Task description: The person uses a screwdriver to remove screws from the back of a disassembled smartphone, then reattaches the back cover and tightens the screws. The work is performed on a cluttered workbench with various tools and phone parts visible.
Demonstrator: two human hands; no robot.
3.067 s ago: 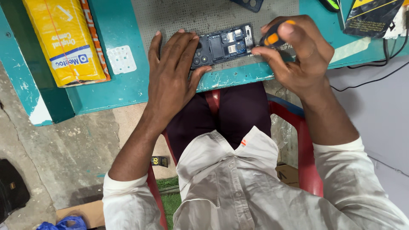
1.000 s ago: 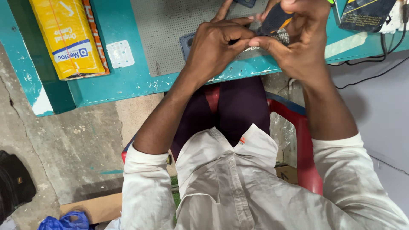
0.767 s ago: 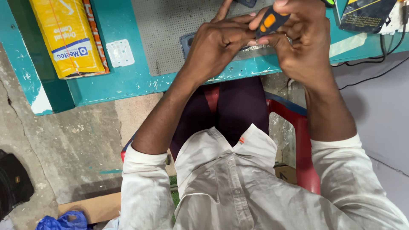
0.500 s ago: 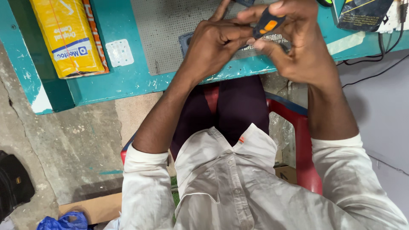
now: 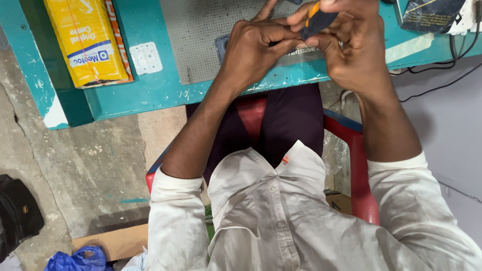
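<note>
Both hands have come together over the grey mat (image 5: 201, 40) on the teal table (image 5: 145, 90). The right hand (image 5: 351, 50) now clenches its grip around a small screwdriver (image 5: 315, 20) with an orange and dark handle, raised from where it lay low a moment ago. The left hand (image 5: 253, 50) has curled shut over the dark device (image 5: 223, 45), which is now almost hidden. A yellow packet (image 5: 85, 40) lies well apart.

yellow packet (image 5: 86, 42) on teal table (image 5: 145, 95) | white plate (image 5: 146, 57) right of packet | black bag (image 5: 17, 213) on floor below table
</note>
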